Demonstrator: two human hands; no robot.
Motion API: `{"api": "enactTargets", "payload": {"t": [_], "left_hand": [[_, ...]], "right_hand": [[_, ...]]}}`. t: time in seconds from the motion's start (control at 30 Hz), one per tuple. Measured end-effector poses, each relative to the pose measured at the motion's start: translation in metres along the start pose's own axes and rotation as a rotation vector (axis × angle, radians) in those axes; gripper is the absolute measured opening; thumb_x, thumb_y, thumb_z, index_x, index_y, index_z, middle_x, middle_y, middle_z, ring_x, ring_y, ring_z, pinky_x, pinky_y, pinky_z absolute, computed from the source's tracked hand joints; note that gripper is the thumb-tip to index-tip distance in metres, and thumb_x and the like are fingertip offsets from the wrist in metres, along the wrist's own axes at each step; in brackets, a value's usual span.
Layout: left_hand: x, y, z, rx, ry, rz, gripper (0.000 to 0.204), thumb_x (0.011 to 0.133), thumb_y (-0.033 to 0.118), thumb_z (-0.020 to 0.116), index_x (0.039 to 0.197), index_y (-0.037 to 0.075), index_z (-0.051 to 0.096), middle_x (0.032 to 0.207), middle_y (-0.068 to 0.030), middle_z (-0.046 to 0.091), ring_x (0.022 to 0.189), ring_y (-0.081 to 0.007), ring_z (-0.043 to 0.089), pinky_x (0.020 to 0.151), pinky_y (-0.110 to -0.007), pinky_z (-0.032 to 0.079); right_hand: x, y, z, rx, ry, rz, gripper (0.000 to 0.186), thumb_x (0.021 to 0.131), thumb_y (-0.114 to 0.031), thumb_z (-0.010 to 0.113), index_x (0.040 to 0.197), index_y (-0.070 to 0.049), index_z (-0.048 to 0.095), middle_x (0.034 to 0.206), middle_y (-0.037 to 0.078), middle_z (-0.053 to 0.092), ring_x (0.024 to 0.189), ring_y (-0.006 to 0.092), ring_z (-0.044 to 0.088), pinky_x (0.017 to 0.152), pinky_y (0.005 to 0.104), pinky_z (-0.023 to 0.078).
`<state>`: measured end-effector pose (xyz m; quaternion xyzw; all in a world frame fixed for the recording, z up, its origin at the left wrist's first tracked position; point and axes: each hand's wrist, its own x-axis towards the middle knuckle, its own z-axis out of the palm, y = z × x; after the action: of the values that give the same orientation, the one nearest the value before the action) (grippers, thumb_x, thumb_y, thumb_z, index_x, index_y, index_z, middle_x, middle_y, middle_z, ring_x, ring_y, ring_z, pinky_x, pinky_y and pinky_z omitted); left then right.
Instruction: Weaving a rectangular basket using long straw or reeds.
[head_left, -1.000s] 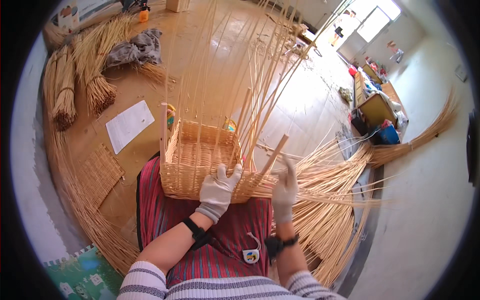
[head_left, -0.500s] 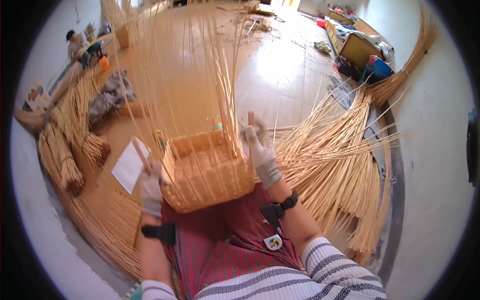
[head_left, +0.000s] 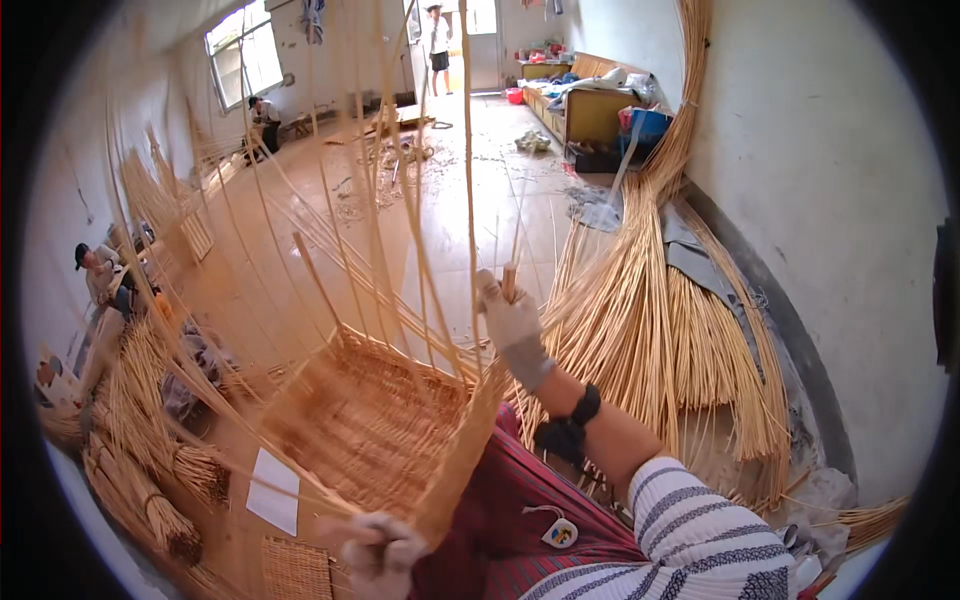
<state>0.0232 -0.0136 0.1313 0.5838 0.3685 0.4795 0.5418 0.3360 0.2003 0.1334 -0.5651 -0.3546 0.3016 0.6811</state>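
Note:
An unfinished wicker basket [head_left: 365, 420] is tilted in front of me, its woven bottom showing. Long upright willow rods rise from its sides, blurred by movement. My right hand [head_left: 514, 330], in a pale work glove, is closed round a short wooden stick [head_left: 510, 283] at the basket's right corner. At the near corner my gloved left hand [head_left: 380, 555] has its fingers curled against the basket's edge, somewhat blurred. A thin wooden stick [head_left: 318, 282] stands up at the far corner; whether it is fixed there I cannot tell.
A big spread of loose rods [head_left: 650, 330] lies to the right, with more bundles [head_left: 150, 430] at the left. White paper [head_left: 273, 490] and a woven mat [head_left: 296, 568] lie on the floor. Beyond are seated people [head_left: 100, 275], a standing person [head_left: 439, 50] and a wooden bench [head_left: 595, 105].
The basket has turned and tipped so its inside faces me more. My left hand has moved down and toward me, to the near corner. My view has lifted toward the room's far end.

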Motion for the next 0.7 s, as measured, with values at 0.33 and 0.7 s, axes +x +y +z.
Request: {"api": "enactTargets", "payload": {"t": [0.33,0.7], "left_hand": [[0.039,-0.004,0.066,-0.267,0.167,-0.164,0.016,0.097,0.011,0.071,0.097,0.002,0.058,0.078,-0.005,0.064,0.068,-0.012,0.061,0.063,-0.026,0.052],[0.03,0.005,0.074,-0.291,0.065,-0.112,0.018,0.099,0.006,0.066,0.093,0.007,0.05,0.08,-0.0023,0.055,0.071,-0.0119,0.057,0.069,-0.028,0.052]], "right_hand": [[0.068,0.053,0.039,-0.761,0.014,-0.329,0.066,0.103,-0.058,0.048,0.086,0.001,0.074,0.081,0.032,0.068,0.086,0.0535,0.068,0.077,0.0588,0.055],[0.078,0.086,0.04,-0.849,-0.055,-0.455,0.042,0.107,-0.045,0.044,0.11,-0.012,0.07,0.078,0.022,0.071,0.068,0.0452,0.068,0.062,0.0595,0.053]]}}
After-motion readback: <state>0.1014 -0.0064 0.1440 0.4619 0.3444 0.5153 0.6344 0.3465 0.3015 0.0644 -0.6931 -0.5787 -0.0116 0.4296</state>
